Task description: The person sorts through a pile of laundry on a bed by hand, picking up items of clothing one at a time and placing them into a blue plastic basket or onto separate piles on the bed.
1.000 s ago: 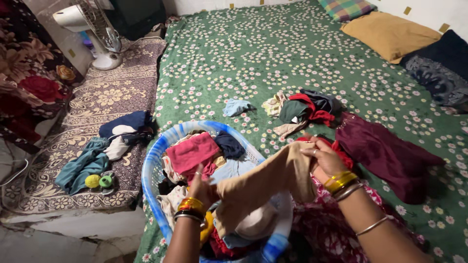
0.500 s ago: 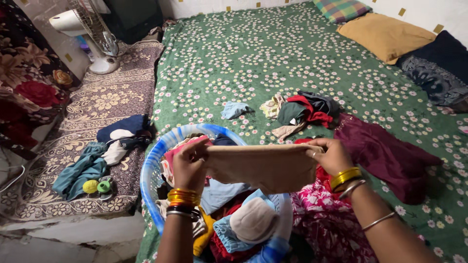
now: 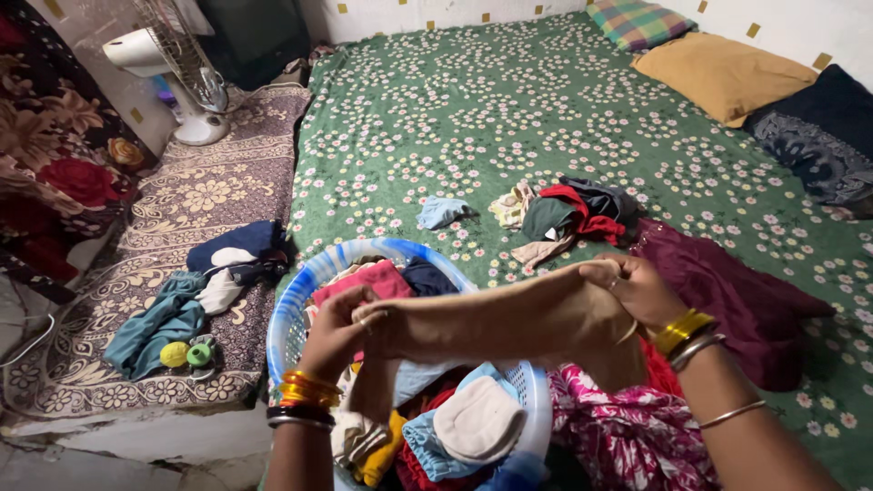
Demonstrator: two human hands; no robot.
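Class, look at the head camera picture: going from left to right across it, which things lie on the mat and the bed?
Teal garment → yellow and green balls → blue laundry basket → small light blue cloth → heap of red and dark clothes → maroon garment → dark pillow.

Green floral bedsheet [image 3: 509,100], pillows [image 3: 723,77] by white wall, patterned mat [image 3: 209,195], fan [image 3: 177,77]

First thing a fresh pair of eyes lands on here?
The tan cloth stretched between the left hand and right hand, low in the centre. Under it sits a blue laundry basket heaped with clothes, on a green flowered bedsheet that fills the view.
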